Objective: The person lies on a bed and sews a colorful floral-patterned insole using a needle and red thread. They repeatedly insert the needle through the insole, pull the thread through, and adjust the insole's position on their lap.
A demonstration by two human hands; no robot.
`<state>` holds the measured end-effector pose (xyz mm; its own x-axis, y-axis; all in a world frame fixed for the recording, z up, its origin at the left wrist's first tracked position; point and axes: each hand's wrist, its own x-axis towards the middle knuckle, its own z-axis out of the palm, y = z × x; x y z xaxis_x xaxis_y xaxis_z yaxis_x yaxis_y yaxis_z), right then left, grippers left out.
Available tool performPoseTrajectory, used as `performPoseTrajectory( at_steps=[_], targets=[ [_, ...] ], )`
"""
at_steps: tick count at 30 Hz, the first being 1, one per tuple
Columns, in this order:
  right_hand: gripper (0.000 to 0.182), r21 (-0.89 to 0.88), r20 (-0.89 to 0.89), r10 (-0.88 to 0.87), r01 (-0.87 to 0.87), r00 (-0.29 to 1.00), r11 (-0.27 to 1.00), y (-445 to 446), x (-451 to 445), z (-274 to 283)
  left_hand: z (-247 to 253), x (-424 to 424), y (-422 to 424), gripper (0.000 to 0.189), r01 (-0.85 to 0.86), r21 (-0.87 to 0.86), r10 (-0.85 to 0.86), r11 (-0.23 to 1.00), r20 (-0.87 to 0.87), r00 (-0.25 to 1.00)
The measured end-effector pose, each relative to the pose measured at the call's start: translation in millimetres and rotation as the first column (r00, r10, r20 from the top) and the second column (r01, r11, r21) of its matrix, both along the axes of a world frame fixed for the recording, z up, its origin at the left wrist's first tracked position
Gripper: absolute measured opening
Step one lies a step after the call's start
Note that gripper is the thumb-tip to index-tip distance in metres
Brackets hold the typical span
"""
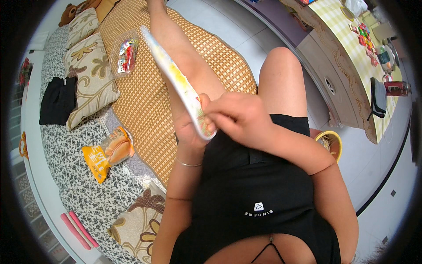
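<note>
A flat, thin piece (pixel 178 77) with a white rim and a colourful, mostly yellow print is tilted over my lap, seen nearly edge-on. Its rounded near end rests in my left hand (pixel 191 128), whose fingertips show past the right edge. My right hand (pixel 242 117) is slightly blurred, its thumb and forefinger pinched together against the printed side near that end. Whether a small bit sits between those fingertips is hidden. My bare legs and black clothing lie beneath both hands.
On the woven mat (pixel 227 56) lies a clear plastic tray (pixel 127 57) with colourful packets. A yellow bread package (pixel 112 151) and patterned cushions (pixel 90 79) are to the left. To the right stand a cabinet with a checked cloth (pixel 343 33) and a yellow-rimmed bin (pixel 336 142).
</note>
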<state>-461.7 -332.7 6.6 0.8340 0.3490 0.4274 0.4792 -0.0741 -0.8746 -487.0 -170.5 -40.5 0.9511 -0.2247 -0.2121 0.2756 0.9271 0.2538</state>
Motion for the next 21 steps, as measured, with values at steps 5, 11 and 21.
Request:
performPoseTrajectory(
  at_steps=[5, 11, 21],
  targets=[
    [0.011, 0.455, -0.678, 0.409, -0.088, 0.611, 0.886, -22.9, 13.2, -27.4, 15.5, -1.8, 5.8, 0.024, 0.092, 0.571, -0.132, 0.816, 0.029, 0.991],
    [0.012, 0.553, -0.7, 0.541, -0.125, 0.466, 0.824, -28.8, 18.1, -41.2, 32.8, -5.0, -1.0, 0.023, 0.062, 0.731, -0.088, 0.679, -0.003, 0.996],
    [0.017, -0.036, 0.046, -0.112, 0.113, 0.993, 0.993, -23.8, 15.1, -25.2, 34.2, -7.9, -2.2, 0.018, -0.041, 0.831, 0.019, 0.555, 0.037, 0.999]
  ],
)
